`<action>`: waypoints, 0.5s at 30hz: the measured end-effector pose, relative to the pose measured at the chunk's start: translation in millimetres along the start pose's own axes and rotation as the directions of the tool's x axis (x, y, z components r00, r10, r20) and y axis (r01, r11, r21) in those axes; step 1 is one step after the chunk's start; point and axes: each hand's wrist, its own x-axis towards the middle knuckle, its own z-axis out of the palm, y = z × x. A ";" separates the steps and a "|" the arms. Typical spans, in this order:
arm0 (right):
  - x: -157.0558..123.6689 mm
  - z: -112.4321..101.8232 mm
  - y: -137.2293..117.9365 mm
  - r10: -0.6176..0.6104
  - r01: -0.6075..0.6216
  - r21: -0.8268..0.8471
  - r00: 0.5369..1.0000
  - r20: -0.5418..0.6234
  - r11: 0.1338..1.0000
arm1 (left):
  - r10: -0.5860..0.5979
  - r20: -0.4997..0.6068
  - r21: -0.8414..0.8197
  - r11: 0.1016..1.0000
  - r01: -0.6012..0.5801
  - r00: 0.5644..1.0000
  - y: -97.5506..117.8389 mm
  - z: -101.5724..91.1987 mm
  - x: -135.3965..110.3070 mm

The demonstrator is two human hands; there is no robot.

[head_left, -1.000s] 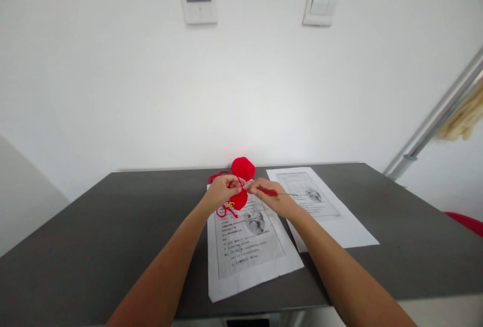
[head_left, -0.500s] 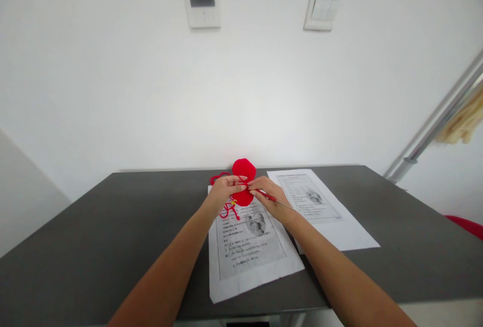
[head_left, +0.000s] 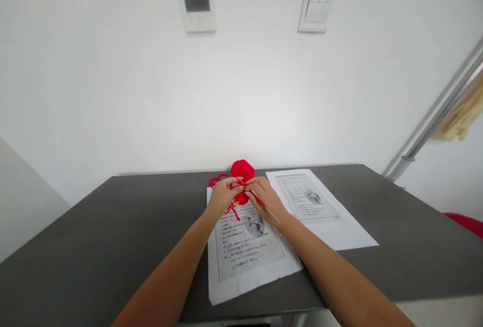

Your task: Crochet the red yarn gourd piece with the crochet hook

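My left hand (head_left: 223, 196) is closed, its thumb and fingers pinching a small piece of red yarn work whose details are mostly hidden. In my right hand (head_left: 268, 200) is a slim crochet hook (head_left: 261, 203) with a red grip and a pale metal shaft that slants down toward the wrist. Its tip meets the yarn between the two hands. Just beyond the fingers lies a rounded red yarn bundle (head_left: 242, 170), with more red showing below them. Loose red cord (head_left: 234, 212) with a bit of yellow hangs by my left hand.
A printed sheet (head_left: 249, 261) lies under my hands, and a second printed sheet (head_left: 320, 206) is to the right. Both rest on a dark grey table (head_left: 151, 236) against a white wall. A metal pole (head_left: 430, 120) and a red object (head_left: 462, 224) stand at the right.
The crochet hook has tilted, its rear end swinging down and left as my right hand turns slightly. My left hand keeps its pinch. The whole view has shifted a little.
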 end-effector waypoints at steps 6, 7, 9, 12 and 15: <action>-1.2 -1.2 1.6 0.152 -0.153 0.143 0.988 0.014 0.978 | 0.139 -0.010 0.305 0.943 -0.130 0.990 6.4 -14.2 3.9; -0.9 -1.7 2.3 0.216 -0.218 0.170 0.976 0.031 0.961 | 0.169 0.010 0.354 0.921 -0.161 0.986 8.6 -15.7 3.3; 0.1 -3.9 3.6 0.337 -0.343 0.233 0.939 0.067 0.910 | 0.202 0.063 0.434 0.877 -0.209 0.977 12.2 -17.9 2.4; 2.4 -8.6 5.8 0.463 -0.469 0.362 0.880 0.110 0.806 | 0.208 0.131 0.489 0.837 -0.246 0.969 14.1 -20.6 2.8; 4.4 -11.7 8.0 0.533 -0.525 0.510 0.834 0.146 0.682 | 0.210 0.149 0.512 0.820 -0.257 0.966 12.9 -24.0 4.5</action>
